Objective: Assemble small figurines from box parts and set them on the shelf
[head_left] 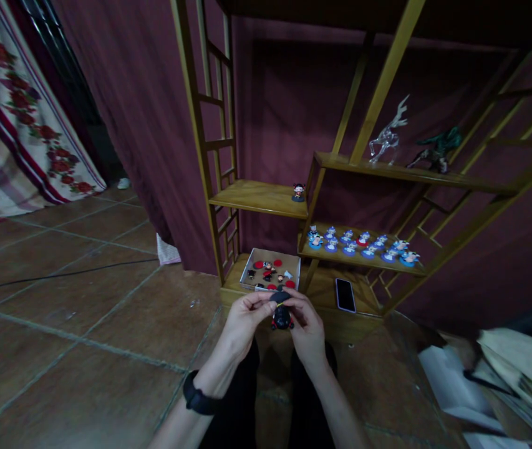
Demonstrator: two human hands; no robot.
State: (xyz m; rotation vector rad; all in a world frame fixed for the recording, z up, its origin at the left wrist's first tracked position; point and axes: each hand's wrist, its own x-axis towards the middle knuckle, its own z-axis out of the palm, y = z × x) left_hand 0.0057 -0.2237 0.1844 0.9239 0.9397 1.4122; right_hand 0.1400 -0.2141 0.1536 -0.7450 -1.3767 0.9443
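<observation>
Between my hands is a small dark figurine (282, 317) with black on top and red bits at its lower sides. My left hand (246, 318) pinches it from the left, and my right hand (307, 325) grips it from the right. Fingertips of both hands meet near a dark grey part with a thin yellow line. Just beyond my hands, a shallow white box (246, 279) holds several little figures and red discs. One similar figurine (298, 192) stands on the wooden shelf (257, 197) above the box.
Rows of small blue and white figures (350, 248) occupy a lower right shelf. A phone (345, 295) lies below them. Higher up stand a clear deer figure (390, 134) and a dark green figure (438, 149). White boxes (457, 380) and bags (522, 362) lie at right; a cable (64, 272) crosses the floor.
</observation>
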